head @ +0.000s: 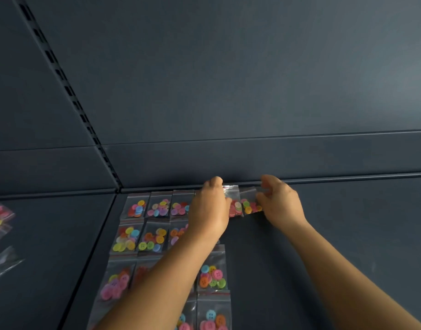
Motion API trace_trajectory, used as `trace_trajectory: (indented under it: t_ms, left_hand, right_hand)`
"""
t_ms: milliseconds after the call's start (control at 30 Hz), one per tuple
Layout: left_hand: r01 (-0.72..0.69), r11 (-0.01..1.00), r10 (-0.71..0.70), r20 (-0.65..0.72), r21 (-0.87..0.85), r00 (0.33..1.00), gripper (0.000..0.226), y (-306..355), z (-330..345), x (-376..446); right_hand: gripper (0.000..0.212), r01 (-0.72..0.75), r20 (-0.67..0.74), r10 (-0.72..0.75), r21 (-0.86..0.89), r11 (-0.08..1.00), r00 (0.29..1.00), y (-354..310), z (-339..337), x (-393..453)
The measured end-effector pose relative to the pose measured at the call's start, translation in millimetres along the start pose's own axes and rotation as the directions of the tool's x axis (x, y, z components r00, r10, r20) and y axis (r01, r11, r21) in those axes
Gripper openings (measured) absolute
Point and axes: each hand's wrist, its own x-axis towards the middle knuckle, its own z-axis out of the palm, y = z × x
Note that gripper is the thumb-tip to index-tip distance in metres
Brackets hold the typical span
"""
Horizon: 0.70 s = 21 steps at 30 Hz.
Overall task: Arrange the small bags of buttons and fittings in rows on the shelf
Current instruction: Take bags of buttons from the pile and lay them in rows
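Bags: I see clear zip bags point(249, 203) of coloured buttons rowed on the dark shelf point(347, 234).
Left hand point(210, 210): fingers curled, pinching a bag at 12 o'clock.
Right hand point(279, 203): pinching the neighbouring bag.

Rows of small button bags point(157, 236) lie on the shelf point(335, 234) before its back panel point(228, 91); my left hand point(209, 213) and right hand point(282, 206) flank two back-row bags point(242, 203), apparently touching them. Loose bags point(0, 225) lie far left.
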Motion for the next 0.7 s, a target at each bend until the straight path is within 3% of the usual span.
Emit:
trace_trajectory:
  t_ms: [100,200,300,700]
  left_hand:
    - [-0.170,0.977,0.174,-0.021,0.125,0.984,0.039,-7,2,-6]
    - [-0.343,0.924,0.334,0.080,0.167,0.939,0.033,-12,13,-12]
    - [-0.361,0.919,0.342,0.131,0.160,0.930,0.035,-13,20,-15]
    - [-0.349,0.913,0.350,0.035,0.210,0.936,0.012,-18,29,-4]
  right_hand:
    - [0.039,0.163,0.013,-0.163,-0.108,0.981,0.987,8,0,-5]
    - [0.025,0.306,0.035,-0.304,-0.136,0.942,0.952,12,4,-11]
    - [0.015,0.367,0.088,-0.357,-0.156,0.917,0.930,13,8,-15]
    - [0.017,0.312,0.088,-0.300,-0.220,0.924,0.950,5,15,-13]
